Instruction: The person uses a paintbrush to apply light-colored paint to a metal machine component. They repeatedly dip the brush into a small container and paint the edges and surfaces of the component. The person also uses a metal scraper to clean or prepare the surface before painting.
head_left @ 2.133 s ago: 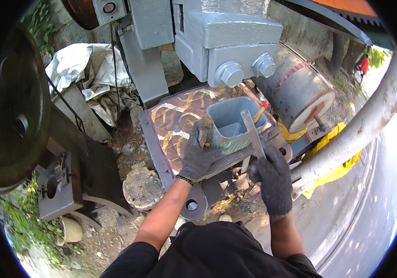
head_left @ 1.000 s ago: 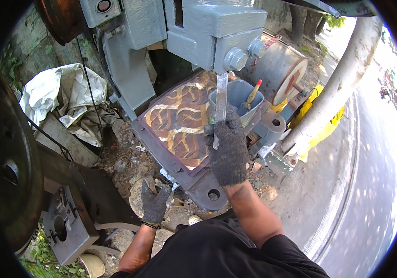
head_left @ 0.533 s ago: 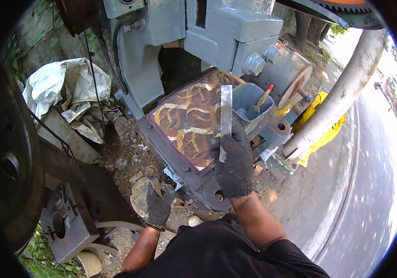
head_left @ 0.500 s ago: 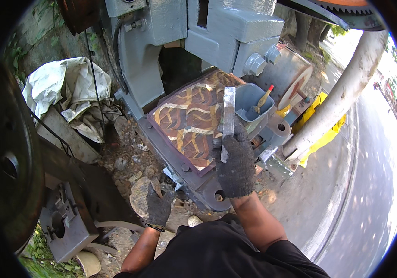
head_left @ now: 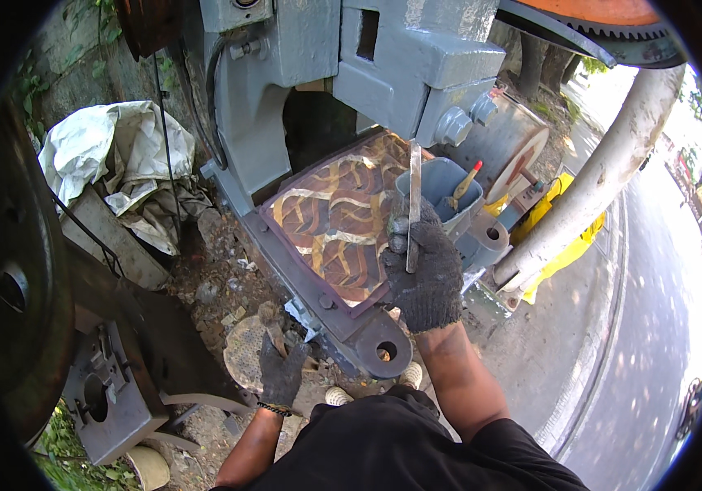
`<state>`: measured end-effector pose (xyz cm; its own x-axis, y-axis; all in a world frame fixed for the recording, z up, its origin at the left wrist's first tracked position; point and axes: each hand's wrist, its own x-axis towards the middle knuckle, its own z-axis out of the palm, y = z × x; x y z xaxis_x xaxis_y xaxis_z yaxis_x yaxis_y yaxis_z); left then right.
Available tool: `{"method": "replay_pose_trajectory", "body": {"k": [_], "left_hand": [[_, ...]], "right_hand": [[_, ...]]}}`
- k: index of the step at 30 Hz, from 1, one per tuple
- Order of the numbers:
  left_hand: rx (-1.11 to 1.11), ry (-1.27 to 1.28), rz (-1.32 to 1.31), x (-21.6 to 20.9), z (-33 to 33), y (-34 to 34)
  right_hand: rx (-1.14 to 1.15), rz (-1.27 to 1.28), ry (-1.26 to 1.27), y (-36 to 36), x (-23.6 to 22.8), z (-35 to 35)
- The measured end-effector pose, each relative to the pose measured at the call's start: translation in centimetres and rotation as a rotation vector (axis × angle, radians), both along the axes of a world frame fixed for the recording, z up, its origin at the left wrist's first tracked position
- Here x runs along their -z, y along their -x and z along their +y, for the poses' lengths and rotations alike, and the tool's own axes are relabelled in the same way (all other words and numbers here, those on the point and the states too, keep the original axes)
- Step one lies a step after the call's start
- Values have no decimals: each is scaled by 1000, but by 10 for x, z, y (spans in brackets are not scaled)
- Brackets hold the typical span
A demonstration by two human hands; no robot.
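My right hand (head_left: pixel 426 282), in a dark knitted glove, is closed on a narrow flat metal bar (head_left: pixel 414 204). The bar stands nearly upright in the picture, its thin edge turned mostly toward me. It is over the right edge of a patterned brown-and-gold sheet (head_left: pixel 326 217) on the machine's bed. My left hand (head_left: pixel 281 372), gloved too, hangs low beside the bed with its thumb and fingers apart and nothing visible in it. Past its fingers, a round piece with a honeycomb-like pattern (head_left: pixel 240 356) shows near the ground.
A grey press-like machine (head_left: pixel 302 41) towers ahead. Right of the sheet sits a blue-grey tub (head_left: pixel 437 184) with a red-tipped brush (head_left: pixel 467 186). A pale slanted pole (head_left: pixel 596 180) and yellow sheeting (head_left: pixel 559 254) stand by the road. Dark machinery (head_left: pixel 31 270) fills the left.
The bar in my right hand has turned from its broad face to its thin edge and shifted slightly right. My left hand has dropped a little, its fingers more spread.
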<state>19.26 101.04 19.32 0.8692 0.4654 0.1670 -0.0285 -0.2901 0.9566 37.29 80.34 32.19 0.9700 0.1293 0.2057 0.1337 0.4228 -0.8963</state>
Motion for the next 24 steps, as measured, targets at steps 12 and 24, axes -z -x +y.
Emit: {"method": "replay_pose_trajectory", "body": {"k": [12,24], "left_hand": [[14,34,81,-9,-1,-2],[60,-32,40,-5,-7,-13]], "right_hand": [[282,-162,328,-3,0,4],[504,-263,553,13,9,-24]]}}
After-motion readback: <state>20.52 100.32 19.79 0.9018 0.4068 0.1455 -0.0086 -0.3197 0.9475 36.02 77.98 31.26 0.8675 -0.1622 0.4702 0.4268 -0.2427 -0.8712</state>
